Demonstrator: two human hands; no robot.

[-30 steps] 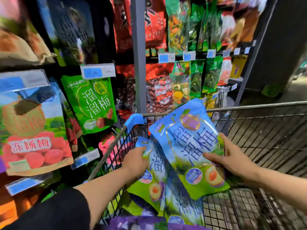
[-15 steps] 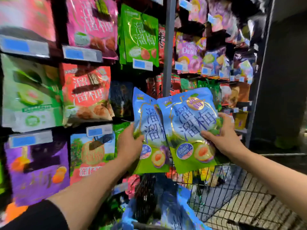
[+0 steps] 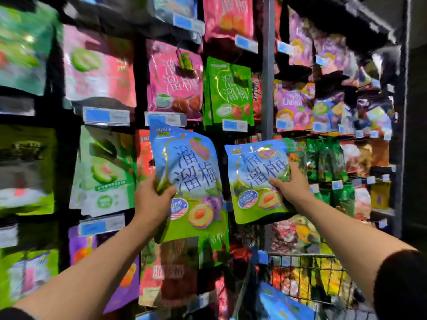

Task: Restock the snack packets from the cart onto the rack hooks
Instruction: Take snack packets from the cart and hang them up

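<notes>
Now mid-frame: left hand (image 3: 155, 197) pinches left blue packet (image 3: 187, 181) by side edge; right hand (image 3: 291, 184) grips right blue packet (image 3: 257, 179), both raised before rack (image 3: 268, 65). Cart (image 3: 307, 269) lower right. Risks: blurred hooks, hang-hole missed; one-edge grip slipping; neighbouring pink packet (image 3: 175, 82) knocked off.

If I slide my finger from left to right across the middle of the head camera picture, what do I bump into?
White-and-green guava packet → left hand → blue packet it holds → second blue packet → right hand → dark green packets on the rack.
</notes>
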